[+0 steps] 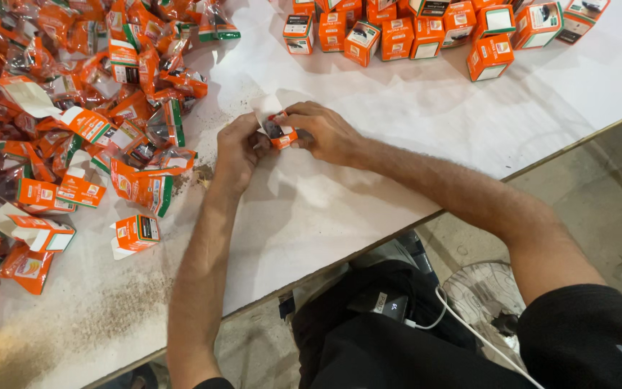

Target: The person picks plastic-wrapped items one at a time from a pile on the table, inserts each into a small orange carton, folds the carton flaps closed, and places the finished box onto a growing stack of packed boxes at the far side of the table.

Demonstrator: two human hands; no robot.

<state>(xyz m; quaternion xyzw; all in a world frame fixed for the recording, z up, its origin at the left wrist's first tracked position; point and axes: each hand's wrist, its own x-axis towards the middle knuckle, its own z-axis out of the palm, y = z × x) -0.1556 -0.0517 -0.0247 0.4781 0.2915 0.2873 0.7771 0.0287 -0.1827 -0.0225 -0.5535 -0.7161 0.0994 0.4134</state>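
Observation:
Both of my hands meet over the middle of the white table [412,130]. Between them is a small orange carton [279,134] with a white flap standing open and a dark item showing inside. My left hand [237,150] grips the carton's left side. My right hand [322,130] pinches its right side with the fingertips. The carton is held just above or on the table top; I cannot tell which.
A heap of orange plastic pouches and unfolded orange cartons [73,122] covers the table's left part. Closed orange boxes [426,32] stand in rows at the far edge. Brown dust [120,306] lies near the front-left edge. A fan [484,292] sits on the floor below.

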